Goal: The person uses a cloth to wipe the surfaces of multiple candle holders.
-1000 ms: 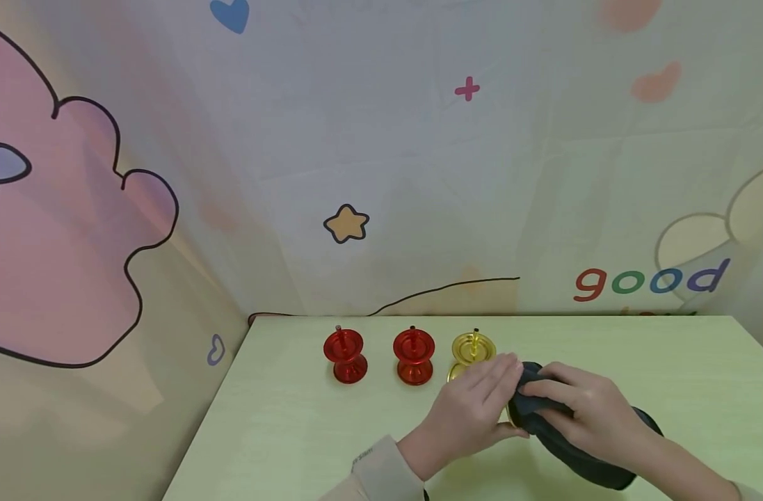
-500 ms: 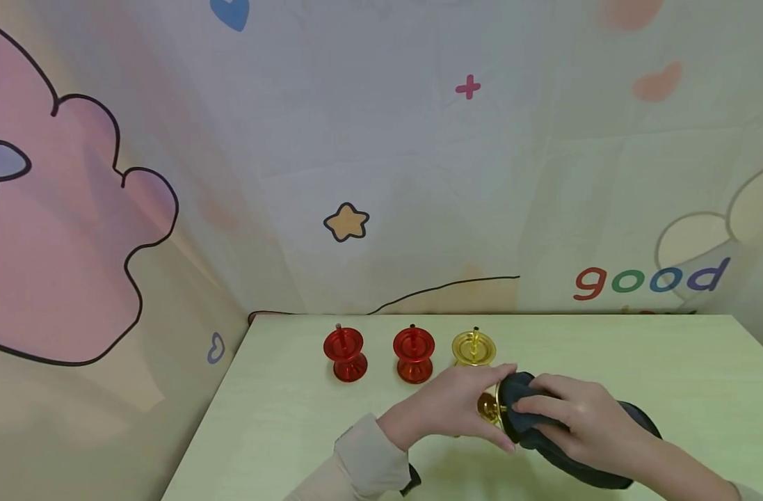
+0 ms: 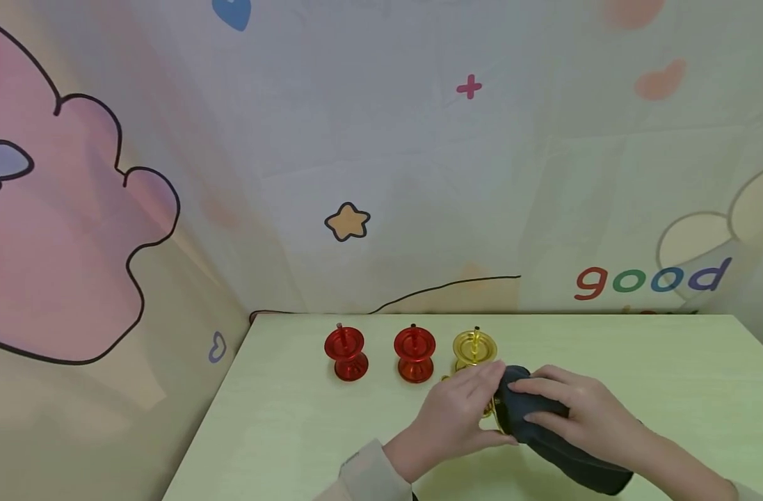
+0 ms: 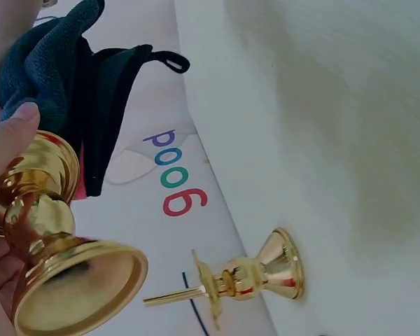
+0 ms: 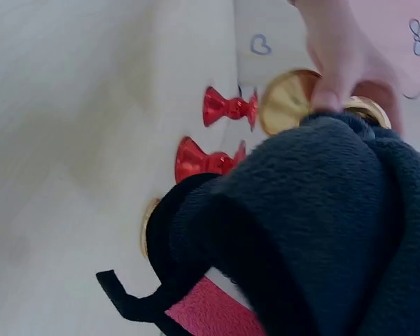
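Observation:
My left hand (image 3: 453, 414) grips a shiny gold candle holder (image 4: 45, 217) lifted off the table and tilted. In the left wrist view its hollow round base shows and its stem runs up to my thumb. My right hand (image 3: 590, 414) holds a dark blue-grey cloth (image 3: 515, 407) with black edging, pressed against the top of that candle holder. The cloth covers the dish and spike. The right wrist view shows the cloth's black loop and a red patch (image 5: 213, 311). Behind my left hand stands another gold candle holder (image 3: 475, 348), upright.
Two red candle holders (image 3: 345, 346) (image 3: 415, 348) stand upright in a row left of the gold one, near the table's back edge. The pale table (image 3: 262, 431) meets a printed cloth backdrop (image 3: 406, 174) with cartoon shapes and the word "good".
My left hand turns the candle holder one way, then back, so its stem shows less now. The cloth and right hand shift slightly, staying against the top. The standing candle holders keep their places.

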The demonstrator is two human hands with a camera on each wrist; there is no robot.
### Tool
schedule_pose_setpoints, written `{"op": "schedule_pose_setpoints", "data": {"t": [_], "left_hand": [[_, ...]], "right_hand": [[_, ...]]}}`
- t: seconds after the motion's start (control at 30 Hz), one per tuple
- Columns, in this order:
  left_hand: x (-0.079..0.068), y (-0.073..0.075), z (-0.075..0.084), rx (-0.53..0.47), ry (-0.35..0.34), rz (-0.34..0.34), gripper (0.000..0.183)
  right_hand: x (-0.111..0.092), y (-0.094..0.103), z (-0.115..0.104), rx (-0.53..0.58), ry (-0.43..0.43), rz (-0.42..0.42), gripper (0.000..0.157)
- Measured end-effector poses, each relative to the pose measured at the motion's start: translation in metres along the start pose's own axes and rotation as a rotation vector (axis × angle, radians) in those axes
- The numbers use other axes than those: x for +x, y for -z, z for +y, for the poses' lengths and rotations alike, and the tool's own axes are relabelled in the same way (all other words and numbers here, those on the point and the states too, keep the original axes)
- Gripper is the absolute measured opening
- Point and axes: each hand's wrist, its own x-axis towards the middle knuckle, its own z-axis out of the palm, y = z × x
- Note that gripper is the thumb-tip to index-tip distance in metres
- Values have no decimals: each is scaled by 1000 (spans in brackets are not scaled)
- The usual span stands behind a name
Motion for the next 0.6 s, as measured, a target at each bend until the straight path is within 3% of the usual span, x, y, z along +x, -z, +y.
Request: {"op": "schedule_pose_setpoints", "data": {"t": [0.1,0.17,0.27,0.37,0.47,0.6], "left_hand": [[-5,-2,-1,-60,118,-39,90],[-8,-3,-2,-97,205,-37,91],[-10,-3,-3,-206,327,32,91],[-10,-3,-2,-317,398,113,90],[-8,-3,1,-370,406,166,90],[-4,-4,7,-336,333,244,93]], "right_hand": [[-1,9,0,49,-70,-35,47],[-3,16,2,68,-167,-38,47],[-5,23,5,102,-368,-13,46],[-4,28,7,147,-555,24,43],[0,27,8,160,-640,56,37],[7,20,4,126,-657,71,34]]}}
